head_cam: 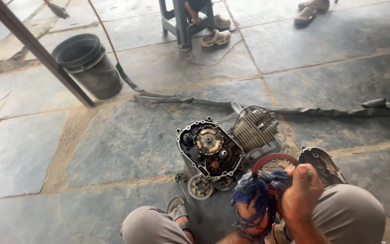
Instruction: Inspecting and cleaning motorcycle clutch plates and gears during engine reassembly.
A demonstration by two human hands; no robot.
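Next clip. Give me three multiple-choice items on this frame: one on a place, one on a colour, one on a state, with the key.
1. Where is the black bucket?
A. upper left of the engine
B. right of the engine
C. on the stool

2. What colour is the rag?
A. white
B. blue
C. yellow

3. How is the engine?
A. side cover fitted
B. wrapped in cloth
C. side open, gears showing

Key: 1 A, it stands by the slanted post; 2 B, frayed blue threads hang at the left hand; 3 C, the removed cover lies beside the right hand.
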